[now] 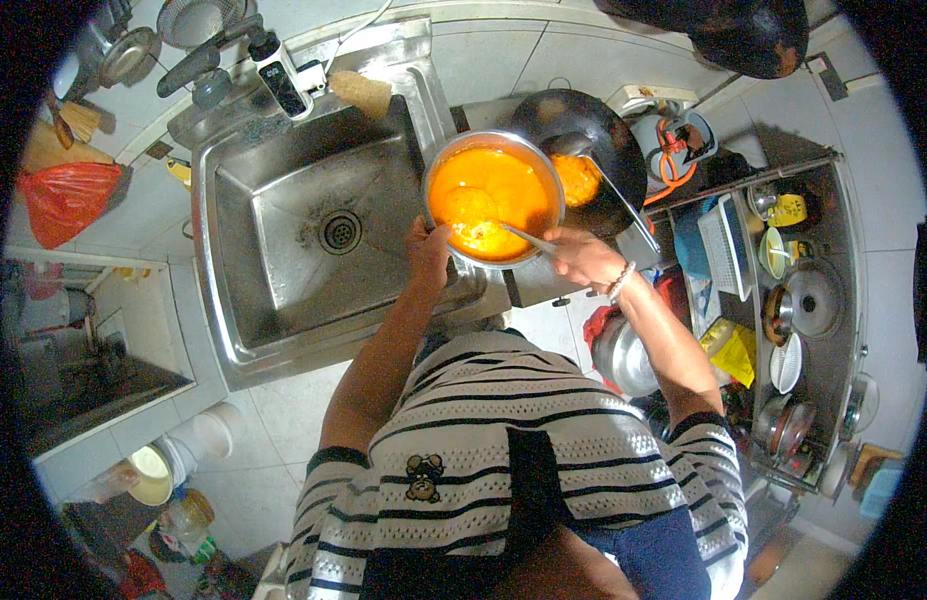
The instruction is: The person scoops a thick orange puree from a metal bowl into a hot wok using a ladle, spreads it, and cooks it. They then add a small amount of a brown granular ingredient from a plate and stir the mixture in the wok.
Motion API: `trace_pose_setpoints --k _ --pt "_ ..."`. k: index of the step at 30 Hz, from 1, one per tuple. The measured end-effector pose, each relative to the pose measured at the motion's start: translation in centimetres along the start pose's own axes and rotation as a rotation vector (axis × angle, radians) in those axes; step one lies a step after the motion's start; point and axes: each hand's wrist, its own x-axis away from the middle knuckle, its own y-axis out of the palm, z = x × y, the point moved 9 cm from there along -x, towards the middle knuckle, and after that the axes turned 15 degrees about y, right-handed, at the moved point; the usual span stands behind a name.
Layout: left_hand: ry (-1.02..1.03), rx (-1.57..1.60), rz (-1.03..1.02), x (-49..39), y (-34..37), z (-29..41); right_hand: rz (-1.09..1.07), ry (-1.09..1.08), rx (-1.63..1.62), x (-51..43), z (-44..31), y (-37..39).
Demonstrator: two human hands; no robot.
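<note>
A round metal bowl (557, 176) of thick orange batter or sauce is held up between the sink and a dark wok. My left hand (431, 253) grips the bowl's lower left rim, with the thumb on the near side. My right hand (581, 259) is shut on the metal handle of a utensil (532, 238), whose head is sunk in the orange mixture and cannot be seen. Behind the bowl's right edge, the wok (621, 150) holds an orange mass (577, 180). A metal-handled turner (630, 206) leans in the wok, its handle pointing towards me.
The steel sink (246, 352) lies left, with a sponge-like pad (360, 91) and a dispenser bottle (282, 82) at its back edge. A gas cylinder (677, 139) with an orange hose stands beyond the wok. A rack (846, 300) of dishes and lids is at right; a steel pot (624, 356) sits low.
</note>
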Motion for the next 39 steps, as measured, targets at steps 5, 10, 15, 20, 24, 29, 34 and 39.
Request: trace_pose_setpoints --k 5,10,15,20,24,29,34,39 --pt "0.009 -0.02 0.071 0.3 0.0 0.7 -0.081 -0.018 -0.129 1.9 0.1 0.1" --pt "-0.03 -0.165 0.034 0.2 -0.6 0.3 -0.101 -0.006 -0.177 2.4 0.6 -0.3" --pt "0.008 -0.264 0.014 0.0 -0.9 0.3 -0.094 -0.036 -0.186 3.0 0.6 -0.6" --pt "-0.033 -0.264 0.068 0.3 -1.1 0.1 0.07 -0.112 -0.047 3.1 0.2 -0.8" --pt "-0.003 -0.204 0.039 0.0 -1.3 -0.4 0.175 -0.187 0.112 3.4 -0.3 -0.9" --pt "0.054 -0.163 -0.009 -0.2 -1.2 -0.5 0.191 -0.211 0.115 3.6 -0.5 -1.2" --pt "0.01 -0.243 0.034 0.2 -1.4 0.2 0.196 -0.225 0.059 3.7 -0.7 -1.5" --pt "0.029 -0.151 0.035 0.0 -0.7 0.7 0.135 -0.213 -0.035 3.7 -0.7 -1.5"
